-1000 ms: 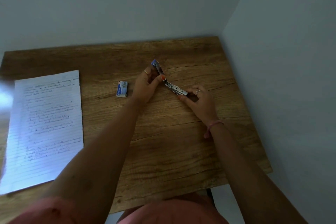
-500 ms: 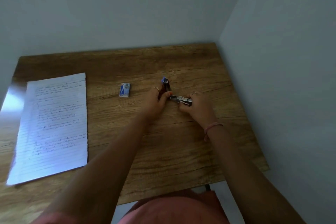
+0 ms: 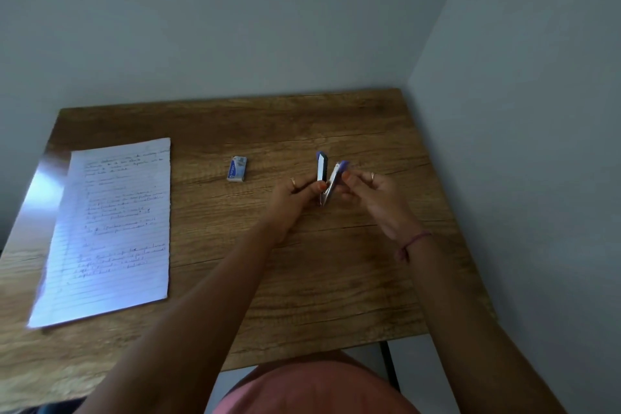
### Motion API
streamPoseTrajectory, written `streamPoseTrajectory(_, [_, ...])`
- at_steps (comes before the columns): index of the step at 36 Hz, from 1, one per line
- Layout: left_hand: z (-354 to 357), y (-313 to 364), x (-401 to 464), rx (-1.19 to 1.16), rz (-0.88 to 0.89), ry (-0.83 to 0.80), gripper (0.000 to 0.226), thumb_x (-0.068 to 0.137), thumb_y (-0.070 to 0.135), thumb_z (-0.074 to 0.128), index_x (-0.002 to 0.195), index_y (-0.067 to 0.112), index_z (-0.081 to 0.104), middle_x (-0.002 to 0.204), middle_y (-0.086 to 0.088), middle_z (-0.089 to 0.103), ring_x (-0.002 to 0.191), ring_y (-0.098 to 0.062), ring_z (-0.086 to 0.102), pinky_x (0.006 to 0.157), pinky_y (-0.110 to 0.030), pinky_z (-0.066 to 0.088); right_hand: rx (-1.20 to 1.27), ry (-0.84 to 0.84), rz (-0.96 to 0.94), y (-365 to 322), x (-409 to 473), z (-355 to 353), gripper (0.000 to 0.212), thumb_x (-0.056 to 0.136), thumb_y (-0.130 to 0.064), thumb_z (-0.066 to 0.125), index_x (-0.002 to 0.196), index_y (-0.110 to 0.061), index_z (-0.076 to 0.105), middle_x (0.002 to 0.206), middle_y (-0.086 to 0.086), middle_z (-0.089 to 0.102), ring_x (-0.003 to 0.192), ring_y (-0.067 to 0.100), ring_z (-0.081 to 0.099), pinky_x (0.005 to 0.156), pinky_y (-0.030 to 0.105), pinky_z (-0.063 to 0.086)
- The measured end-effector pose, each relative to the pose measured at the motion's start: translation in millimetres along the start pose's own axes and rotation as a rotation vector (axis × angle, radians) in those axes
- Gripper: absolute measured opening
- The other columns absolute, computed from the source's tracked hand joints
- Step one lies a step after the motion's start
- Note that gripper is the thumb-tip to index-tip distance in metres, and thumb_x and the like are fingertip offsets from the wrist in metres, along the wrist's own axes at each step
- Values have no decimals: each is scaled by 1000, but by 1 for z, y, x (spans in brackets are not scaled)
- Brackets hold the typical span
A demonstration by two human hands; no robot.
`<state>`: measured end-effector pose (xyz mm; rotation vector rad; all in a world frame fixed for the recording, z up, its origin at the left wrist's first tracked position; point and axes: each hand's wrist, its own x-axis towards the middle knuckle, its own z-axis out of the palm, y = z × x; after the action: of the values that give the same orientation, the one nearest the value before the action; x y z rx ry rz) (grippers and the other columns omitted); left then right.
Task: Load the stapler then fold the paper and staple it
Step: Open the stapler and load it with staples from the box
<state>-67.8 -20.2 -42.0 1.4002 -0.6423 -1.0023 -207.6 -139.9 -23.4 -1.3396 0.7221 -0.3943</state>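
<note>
Closing the hinged-open stapler [image 3: 325, 182] should be done gently, its two halves being pinched by the left hand [image 3: 293, 200] and right hand [image 3: 369, 193]. Staples, presumably from the small box [image 3: 237, 169], should be seated flat first; whether they are loaded cannot be told.

Wooden table [image 3: 336, 279] in corner, plain grey walls [image 3: 235, 26]; pale floor [image 3: 420, 373], probably tile.

Stapler [image 3: 323, 171]: purple with silver metal. Staple box [image 3: 237, 169]: blue and white. Paper [image 3: 111, 228]: white, ruled, handwritten. Table [image 3: 336, 279]: brown woodgrain.
</note>
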Motion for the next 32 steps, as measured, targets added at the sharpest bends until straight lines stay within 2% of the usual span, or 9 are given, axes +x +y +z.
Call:
streamPoseTrajectory(4, [1,-5,-9,-281,-139,-62,26,93,16,57,116,11,68,107,-7,73,97,-17,68,80,-28,56,-1,45,-21,-2,6,17,40,82,-43,67,111,-15,70,109,4,73,107,18,66,99,37,48])
streamPoseTrajectory(9, [-1,-12,-16,-462,-198,-90,29,93,17,53,117,6,65,102,-6,72,93,-14,68,82,-27,55,328,-93,161,4,11,39,45,83,-43,64,115,-11,65,105,9,69,99,21,64,82,31,54])
streamPoseTrajectory(11, [-3,-11,-14,-474,-226,-105,28,93,16,53,116,4,64,99,-6,72,91,-14,68,83,-27,56,467,-118,256,6,14,47,49,87,-43,58,120,-6,61,111,11,67,101,21,64,82,31,53])
streamPoseTrajectory(14, [-5,-10,-10,-537,-266,-111,27,85,18,59,108,7,69,93,-4,73,85,-12,69,79,-26,57,595,-129,291,6,20,54,38,93,-39,53,110,-6,63,102,9,67,94,20,64,73,25,52])
streamPoseTrajectory(17, [-6,-10,-8,-579,-262,-96,22,83,19,60,98,11,74,90,-4,74,83,-11,70,78,-25,57,636,-116,301,5,25,58,35,96,-37,49,105,-6,61,90,5,65,88,18,62,67,23,52])
streamPoseTrajectory(20, [-6,-11,-6,-592,-255,-92,19,83,19,60,93,12,76,89,-4,74,83,-12,70,77,-25,57,626,-56,318,5,30,62,34,97,-35,48,102,-5,62,83,3,64,87,18,62,83,30,50])
streamPoseTrajectory(22, [-6,-11,-6,-587,-246,-99,18,83,18,61,91,13,77,88,-4,74,83,-12,71,75,-25,57,604,-2,336,6,32,65,32,98,-33,47,100,-4,62,81,4,63,83,19,62,88,33,44])
streamPoseTrajectory(29, [-7,-13,-6,-586,-232,-104,17,84,18,63,92,13,77,94,-5,75,90,-14,70,78,-25,56,551,99,375,3,34,71,30,99,-30,48,94,-6,65,74,2,64,78,17,62,85,34,50])
streamPoseTrajectory(32, [-7,-13,-5,-585,-234,-108,17,84,18,63,93,13,77,98,-5,74,93,-14,70,79,-25,56,527,113,377,1,35,72,30,99,-30,48,93,-7,66,72,0,65,73,15,65,77,30,54])
